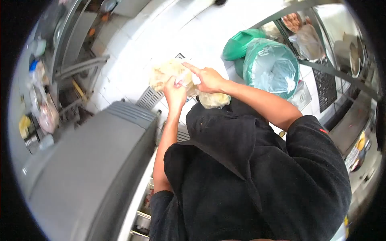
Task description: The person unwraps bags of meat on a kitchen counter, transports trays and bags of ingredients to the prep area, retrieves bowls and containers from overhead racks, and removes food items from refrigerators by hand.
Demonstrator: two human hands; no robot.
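Note:
A clear plastic bag (163, 75) with pale yellowish contents is in front of me, above the floor. My left hand (175, 94) is closed, thumb and fingers pinching the bag's gathered whitish plastic. Close beside it, my right hand (210, 80) has its index finger stretched out over the bag, while its other fingers curl in against the plastic. Just below the right wrist, near my lap, is a second clear bag (215, 100) with pale yellow contents; what supports it is hidden. The exact contents of both bags are too blurred to name.
Right of the hands stands a green bin (271, 66) lined with clear plastic, its green lid (241, 43) beside it. A grey cabinet (92, 152) fills the lower left. Metal shelving (313, 24) holds bagged food. A slotted drain grate (149, 99) lies in the white tiled floor.

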